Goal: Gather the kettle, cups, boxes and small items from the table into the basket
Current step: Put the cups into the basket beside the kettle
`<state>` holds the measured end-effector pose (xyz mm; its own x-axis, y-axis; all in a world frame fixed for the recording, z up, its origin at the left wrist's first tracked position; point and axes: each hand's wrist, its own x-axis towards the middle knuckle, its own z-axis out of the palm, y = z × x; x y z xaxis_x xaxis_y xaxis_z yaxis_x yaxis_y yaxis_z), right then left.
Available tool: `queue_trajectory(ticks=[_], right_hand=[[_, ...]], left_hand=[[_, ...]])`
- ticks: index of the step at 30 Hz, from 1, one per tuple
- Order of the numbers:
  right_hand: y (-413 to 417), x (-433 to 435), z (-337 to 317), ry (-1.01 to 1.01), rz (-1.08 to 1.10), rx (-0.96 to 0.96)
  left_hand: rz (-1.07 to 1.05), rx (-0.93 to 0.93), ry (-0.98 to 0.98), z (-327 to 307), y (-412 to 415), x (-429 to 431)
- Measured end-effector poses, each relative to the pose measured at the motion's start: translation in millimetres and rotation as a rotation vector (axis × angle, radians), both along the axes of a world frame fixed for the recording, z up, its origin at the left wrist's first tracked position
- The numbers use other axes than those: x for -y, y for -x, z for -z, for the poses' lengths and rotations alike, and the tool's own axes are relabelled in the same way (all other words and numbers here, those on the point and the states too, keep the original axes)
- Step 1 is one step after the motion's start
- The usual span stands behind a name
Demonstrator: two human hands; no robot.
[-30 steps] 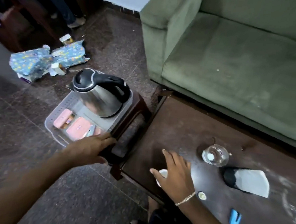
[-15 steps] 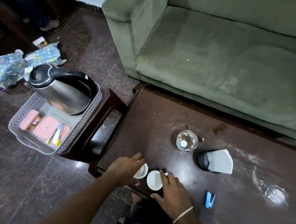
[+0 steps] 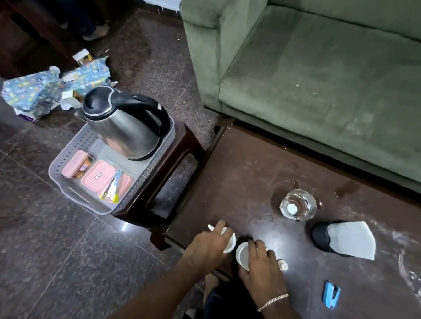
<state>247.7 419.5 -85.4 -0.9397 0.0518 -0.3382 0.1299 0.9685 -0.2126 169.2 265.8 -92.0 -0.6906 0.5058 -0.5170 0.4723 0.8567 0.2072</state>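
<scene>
A steel kettle (image 3: 126, 126) with a black lid and handle stands in the grey perforated basket (image 3: 151, 170), beside pink boxes (image 3: 98, 176). On the dark table (image 3: 241, 166), near its front left corner, my left hand (image 3: 207, 246) grips one small white cup (image 3: 231, 243). Right beside it my right hand (image 3: 262, 270) holds a second white cup (image 3: 242, 257). A glass (image 3: 298, 205), a black cup with a white paper (image 3: 343, 238), a blue clip (image 3: 330, 294) and a small white cap (image 3: 283, 265) lie further right on the table.
The basket rests on a dark stool (image 3: 177, 157) left of the table. A green sofa (image 3: 334, 80) runs behind the table. Blue patterned wrapping and small boxes (image 3: 47, 90) lie on the floor at the left. Someone's foot (image 3: 96, 30) shows at the top left.
My left hand left the basket's edge and moved right onto the table, closing on a white cup. My right hand stayed on the other cup.
</scene>
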Motion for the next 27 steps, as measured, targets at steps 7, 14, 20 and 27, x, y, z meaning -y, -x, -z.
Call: queue_trajectory(ticks=[7, 14, 20, 27], right_hand=[[52.2, 44.8, -33.2, 0.172, 0.032, -0.116], [154.6, 139.6, -84.2, 0.392, -0.073, -0.410], [232.2, 213.7, -93.6, 0.411, -0.151, -0.467], [250.7, 246.8, -63.0, 0.230, -0.186, -0.412]], left_hand=[[-0.189, -0.084, -0.250, -72.2, 61.4, 94.5], [-0.267, -0.248, -0.210, -146.9, 136.6, 226.9], [-0.348, -0.263, -0.156, -155.3, 196.3, 302.1], [-0.312, -0.286, -0.130, -128.7, 248.2, 329.1]])
